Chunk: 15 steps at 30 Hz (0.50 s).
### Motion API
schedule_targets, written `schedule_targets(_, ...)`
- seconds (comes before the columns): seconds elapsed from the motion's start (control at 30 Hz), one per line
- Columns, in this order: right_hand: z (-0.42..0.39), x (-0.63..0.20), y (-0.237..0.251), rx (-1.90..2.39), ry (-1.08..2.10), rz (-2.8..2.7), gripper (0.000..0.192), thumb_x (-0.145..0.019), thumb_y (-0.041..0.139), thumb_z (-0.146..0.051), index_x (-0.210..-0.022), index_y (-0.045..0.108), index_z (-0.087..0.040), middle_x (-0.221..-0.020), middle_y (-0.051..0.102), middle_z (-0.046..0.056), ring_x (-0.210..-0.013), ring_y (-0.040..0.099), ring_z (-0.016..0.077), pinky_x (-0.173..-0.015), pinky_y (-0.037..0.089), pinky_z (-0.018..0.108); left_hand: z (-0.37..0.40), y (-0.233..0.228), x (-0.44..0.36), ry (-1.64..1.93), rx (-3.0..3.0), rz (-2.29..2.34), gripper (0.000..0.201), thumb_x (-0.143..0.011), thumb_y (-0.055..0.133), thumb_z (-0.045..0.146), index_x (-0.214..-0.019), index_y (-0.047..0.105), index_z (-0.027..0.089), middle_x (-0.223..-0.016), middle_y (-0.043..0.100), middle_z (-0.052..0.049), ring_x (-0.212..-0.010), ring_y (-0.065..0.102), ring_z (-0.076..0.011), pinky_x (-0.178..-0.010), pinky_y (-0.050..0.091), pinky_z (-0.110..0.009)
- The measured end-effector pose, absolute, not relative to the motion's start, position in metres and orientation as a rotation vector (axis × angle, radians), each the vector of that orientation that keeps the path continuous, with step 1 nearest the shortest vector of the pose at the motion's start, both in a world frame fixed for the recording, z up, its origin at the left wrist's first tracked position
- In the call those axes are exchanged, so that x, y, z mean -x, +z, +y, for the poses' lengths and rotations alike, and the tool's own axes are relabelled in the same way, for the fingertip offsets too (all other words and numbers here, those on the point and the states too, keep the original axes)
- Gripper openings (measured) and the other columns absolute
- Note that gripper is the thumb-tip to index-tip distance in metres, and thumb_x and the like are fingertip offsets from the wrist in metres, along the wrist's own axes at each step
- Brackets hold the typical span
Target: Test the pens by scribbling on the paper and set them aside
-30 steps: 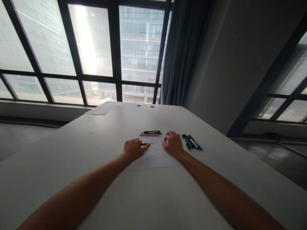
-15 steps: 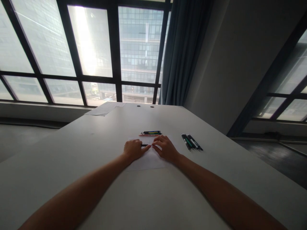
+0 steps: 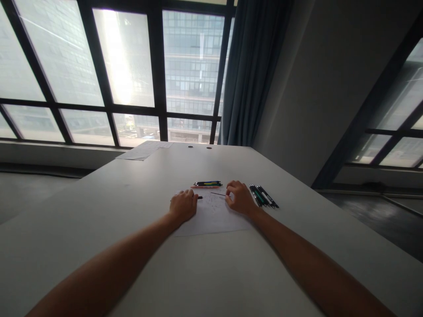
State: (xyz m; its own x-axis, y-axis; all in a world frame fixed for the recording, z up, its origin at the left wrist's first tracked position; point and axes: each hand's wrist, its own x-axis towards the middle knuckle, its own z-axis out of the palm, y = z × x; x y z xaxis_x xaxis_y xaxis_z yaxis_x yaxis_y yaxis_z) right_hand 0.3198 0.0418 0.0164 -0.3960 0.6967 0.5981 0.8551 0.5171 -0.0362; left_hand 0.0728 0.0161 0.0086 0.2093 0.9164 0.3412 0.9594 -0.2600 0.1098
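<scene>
My left hand (image 3: 183, 205) is closed around a black pen barrel (image 3: 199, 197) whose short end pokes out to the right. My right hand (image 3: 240, 198) pinches a thin dark rod (image 3: 218, 193), like a pen refill, that points left toward the barrel with a small gap between them. Both hands rest on a white sheet of paper (image 3: 214, 220) with faint marks, lying on a pale table (image 3: 139, 211).
A short row of pens (image 3: 208, 183), black, green-yellow and pink, lies just beyond the sheet. Several dark pens (image 3: 264, 196) lie right of my right hand. More paper (image 3: 142, 151) sits at the table's far left corner, by the window.
My right hand reached over to the pen tip in my left hand, then drew back to the right with the thin rod. My left hand stayed in place.
</scene>
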Motion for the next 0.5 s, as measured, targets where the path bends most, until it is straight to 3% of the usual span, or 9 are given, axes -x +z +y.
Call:
schedule_targets(0.27, 0.0367, -0.3076, 0.0111, 1.297, -0.385, -2.289, 0.005, -0.070, 0.063, -0.016, -0.067, 0.061, -0.019, -0.089, 0.065, 0.008, -0.088, 0.055, 0.0241, -0.078, 0.036, 0.038, 0.0159, 0.0102, -0.0732, -0.515, 2.375, -1.712, 0.034, -0.098, 0.030, 0.030, -0.097, 0.061, 0.016, -0.104, 0.066, -0.012, -0.101, 0.059, -0.0260, -0.084, 0.044, -0.039)
schedule_targets(0.5, 0.0427, -0.3165, 0.0148, 1.365, -0.328, -2.028, 0.009, -0.075, 0.054, -0.013, -0.073, 0.061, -0.017, -0.087, 0.063, 0.006, -0.088, 0.056, 0.0210, -0.078, 0.035, 0.033, 0.0185, 0.0049, -0.0680, -0.659, 2.464, -1.574, 0.024, -0.090, 0.040, 0.020, -0.103, 0.060, 0.017, -0.112, 0.062, -0.011, -0.106, 0.054, -0.0261, -0.090, 0.041, -0.042)
